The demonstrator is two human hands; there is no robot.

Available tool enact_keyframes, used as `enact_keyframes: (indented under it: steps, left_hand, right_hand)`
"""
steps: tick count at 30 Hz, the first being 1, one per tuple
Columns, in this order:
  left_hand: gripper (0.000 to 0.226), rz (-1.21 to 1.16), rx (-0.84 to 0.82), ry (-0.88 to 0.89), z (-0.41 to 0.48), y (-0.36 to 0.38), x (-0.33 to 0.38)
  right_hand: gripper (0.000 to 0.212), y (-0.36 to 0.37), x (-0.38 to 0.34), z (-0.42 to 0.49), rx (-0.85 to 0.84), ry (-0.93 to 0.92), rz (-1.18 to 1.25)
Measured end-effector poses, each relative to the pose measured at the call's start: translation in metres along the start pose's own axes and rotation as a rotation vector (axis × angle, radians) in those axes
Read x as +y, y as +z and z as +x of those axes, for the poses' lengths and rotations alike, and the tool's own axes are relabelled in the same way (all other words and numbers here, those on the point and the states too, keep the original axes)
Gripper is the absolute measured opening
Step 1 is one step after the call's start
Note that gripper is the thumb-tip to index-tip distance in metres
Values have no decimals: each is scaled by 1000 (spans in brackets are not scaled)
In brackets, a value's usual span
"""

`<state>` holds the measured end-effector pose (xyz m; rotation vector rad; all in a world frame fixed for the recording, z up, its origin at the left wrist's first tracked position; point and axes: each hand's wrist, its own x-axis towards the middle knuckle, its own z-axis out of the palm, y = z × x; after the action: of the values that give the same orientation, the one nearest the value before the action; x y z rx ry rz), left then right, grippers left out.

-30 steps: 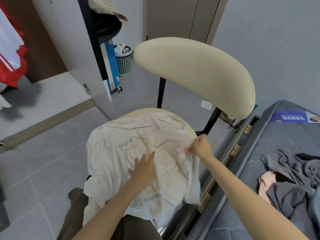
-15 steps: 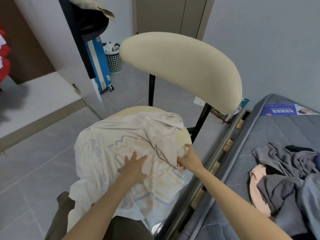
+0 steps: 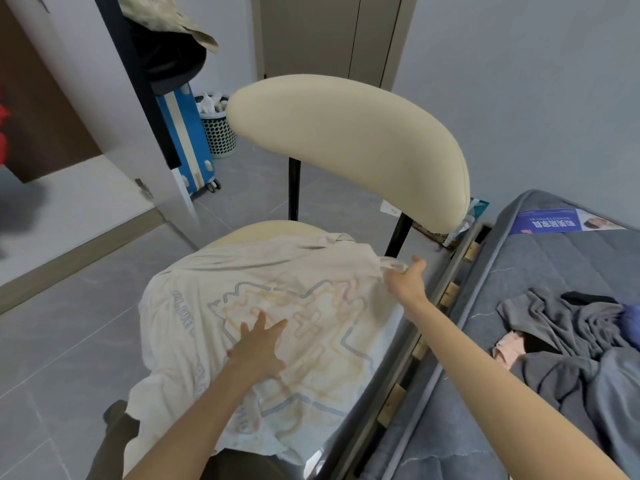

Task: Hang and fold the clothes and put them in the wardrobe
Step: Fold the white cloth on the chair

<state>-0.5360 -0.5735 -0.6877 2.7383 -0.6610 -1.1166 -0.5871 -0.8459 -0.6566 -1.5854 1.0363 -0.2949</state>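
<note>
A cream T-shirt (image 3: 214, 306) with a grey and orange line print lies spread over the seat of a beige chair (image 3: 346, 140). My left hand (image 3: 259, 348) presses flat on the middle of the print, fingers straight. My right hand (image 3: 407, 280) pinches the shirt's right edge and holds it stretched out beyond the seat towards the bed. The shirt's lower part hangs over the seat's front edge.
A grey mattress (image 3: 540, 258) on the right carries a heap of grey, pink and blue clothes (image 3: 571, 341). At the back left stand a blue suitcase (image 3: 188, 140) and a mesh bin (image 3: 218, 129). An open wardrobe (image 3: 45, 109) is at the far left.
My right hand has pulled the shirt's right edge outward and up towards the bed, unfolding the flap that lay over the print. My left hand stays pressed on the shirt.
</note>
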Motion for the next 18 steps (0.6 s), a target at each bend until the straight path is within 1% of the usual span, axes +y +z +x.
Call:
enact_keyframes:
  steps: [1, 2, 4, 5, 7, 9, 12, 15, 18]
  left_hand:
    - [83, -1, -1, -3, 0, 0, 0]
    - [80, -3, -2, -8, 0, 0, 0]
    - [72, 4, 10, -21, -1, 0, 0]
    - [67, 21, 23, -29, -1, -1, 1]
    - [61, 97, 74, -34, 0, -4, 1]
    - [58, 165, 148, -28, 1, -10, -1]
    - [58, 137, 241, 6, 7, -25, -9]
    - [57, 104, 361, 42, 17, -42, -14]
    - [56, 66, 473, 79, 34, -60, -19]
  right_hand:
    - [56, 2, 3, -3, -52, -11, -46]
    - [53, 3, 6, -7, -93, -47, -125]
    - [38, 9, 11, -11, -163, -153, -331]
    - [34, 14, 12, -13, -187, -199, -393]
    - [34, 27, 10, -16, -219, -245, -428]
    - [33, 42, 6, -18, -225, -291, -445]
    - [31, 66, -7, -8, -194, -410, -505]
    - [34, 91, -21, 14, -189, -514, -672]
    - [39, 110, -31, 39, -247, -513, -791]
